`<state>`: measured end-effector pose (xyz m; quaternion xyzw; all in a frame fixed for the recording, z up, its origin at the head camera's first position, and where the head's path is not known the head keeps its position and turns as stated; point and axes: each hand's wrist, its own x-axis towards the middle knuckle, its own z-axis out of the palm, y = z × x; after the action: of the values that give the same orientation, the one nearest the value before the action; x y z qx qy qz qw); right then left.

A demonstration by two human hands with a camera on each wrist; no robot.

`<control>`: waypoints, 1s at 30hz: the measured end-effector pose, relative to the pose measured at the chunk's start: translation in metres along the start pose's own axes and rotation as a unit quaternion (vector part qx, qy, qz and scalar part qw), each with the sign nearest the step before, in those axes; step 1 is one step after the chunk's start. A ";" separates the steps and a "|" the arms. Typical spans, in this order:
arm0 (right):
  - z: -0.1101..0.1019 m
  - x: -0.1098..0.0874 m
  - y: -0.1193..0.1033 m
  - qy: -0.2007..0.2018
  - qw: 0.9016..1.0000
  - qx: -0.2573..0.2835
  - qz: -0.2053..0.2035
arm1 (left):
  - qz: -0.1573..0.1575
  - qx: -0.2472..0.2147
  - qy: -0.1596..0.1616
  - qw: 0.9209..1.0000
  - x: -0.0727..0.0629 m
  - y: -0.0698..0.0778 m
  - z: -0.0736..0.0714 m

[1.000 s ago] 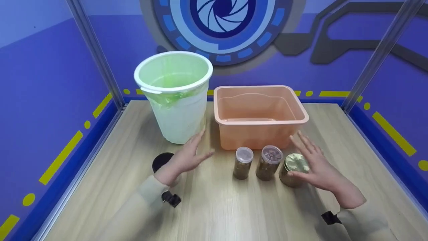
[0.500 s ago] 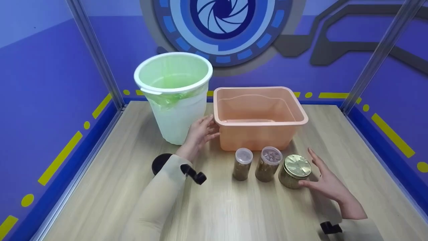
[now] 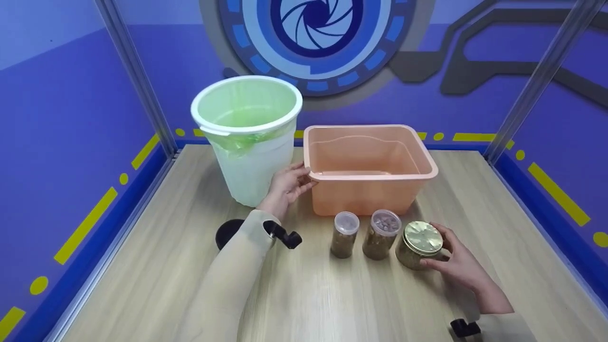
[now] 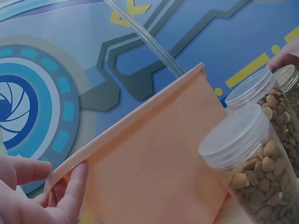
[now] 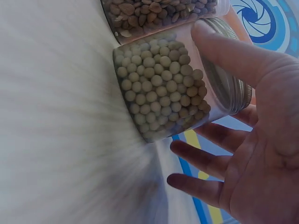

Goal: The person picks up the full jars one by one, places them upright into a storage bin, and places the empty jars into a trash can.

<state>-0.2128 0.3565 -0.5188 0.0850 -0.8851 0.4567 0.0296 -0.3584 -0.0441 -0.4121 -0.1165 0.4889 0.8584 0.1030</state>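
My left hand (image 3: pixel 286 186) pinches the front left corner of the orange plastic tub (image 3: pixel 365 194) by its rim; thumb and fingers lie on both sides of the rim in the left wrist view. On the right, my right hand (image 3: pixel 458 261) holds a clear jar with a gold lid (image 3: pixel 422 237), thumb on the near side and fingers behind. Pale round balls (image 5: pixel 161 86) fill that jar, which stands on the table. To its left stand two clear jars of almonds: a wider almond jar (image 3: pixel 380 240) and a slimmer almond jar (image 3: pixel 344 240), both with translucent lids.
A white bin (image 3: pixel 251 166) with a green liner stands behind my left hand. A round black object (image 3: pixel 228 232) lies partly hidden under the left forearm. Blue printed walls and metal posts (image 3: pixel 536 90) enclose the wooden table (image 3: pixel 323 304) on three sides.
My left hand has moved right and forward from beside the bin to the tub's rim. My right hand, open beside the gold-lidded jar before, has closed around it. Tub and jars have stayed put.
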 end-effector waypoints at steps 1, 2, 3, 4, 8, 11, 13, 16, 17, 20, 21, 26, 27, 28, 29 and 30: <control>0.001 0.000 0.000 0.003 1.000 0.007 -0.001 | 0.000 0.000 0.001 1.000 0.000 -0.001 0.000; 0.002 0.000 0.000 0.005 1.000 0.018 0.001 | 0.001 -0.002 0.001 1.000 0.000 -0.001 0.000; 0.004 0.001 0.000 0.007 1.000 0.026 0.003 | 0.001 -0.004 0.003 1.000 0.000 -0.001 0.000; 0.005 0.001 0.000 0.009 1.000 0.027 0.004 | 0.002 -0.006 0.005 1.000 0.001 -0.002 0.000; 0.009 0.003 -0.001 0.019 1.000 0.019 0.017 | 0.004 -0.012 0.003 1.000 0.002 -0.003 -0.001; 0.010 0.004 -0.002 0.026 0.999 0.016 0.020 | 0.007 -0.017 -0.002 1.000 0.003 -0.005 -0.001; 0.010 0.005 -0.003 0.032 0.999 0.017 0.018 | 0.010 -0.020 -0.005 1.000 0.003 -0.006 -0.002; 0.003 0.004 -0.013 0.046 0.999 -0.006 0.016 | 0.013 -0.021 -0.005 1.000 0.004 -0.008 -0.003; -0.001 0.004 -0.019 0.053 0.998 -0.015 0.014 | 0.013 -0.021 -0.004 1.000 0.004 -0.008 -0.003; -0.019 0.008 -0.048 0.069 0.997 -0.030 0.007 | 0.011 -0.017 -0.003 1.000 0.003 -0.008 -0.003; -0.026 0.011 -0.060 0.073 0.997 -0.027 0.002 | 0.010 -0.016 -0.001 1.000 0.003 -0.008 -0.003; -0.050 0.037 -0.118 0.083 0.996 0.007 -0.045 | 0.012 -0.017 0.005 1.000 0.002 -0.007 -0.003; -0.052 0.045 -0.128 0.085 0.995 0.016 -0.056 | 0.012 -0.017 0.004 1.000 0.002 -0.007 -0.003; -0.052 0.054 -0.137 0.087 0.994 0.022 -0.066 | 0.013 -0.018 0.003 1.000 0.002 -0.007 -0.002; -0.052 0.064 -0.146 0.088 0.993 0.029 -0.075 | 0.014 -0.020 0.002 1.000 0.002 -0.007 -0.002; -0.051 0.075 -0.153 0.090 0.992 0.033 -0.083 | 0.015 -0.020 0.000 1.000 0.002 -0.008 -0.002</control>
<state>-0.2605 0.3020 -0.3565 0.1173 -0.8531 0.4877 0.1439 -0.3583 -0.0419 -0.4201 -0.1111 0.4732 0.8695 0.0876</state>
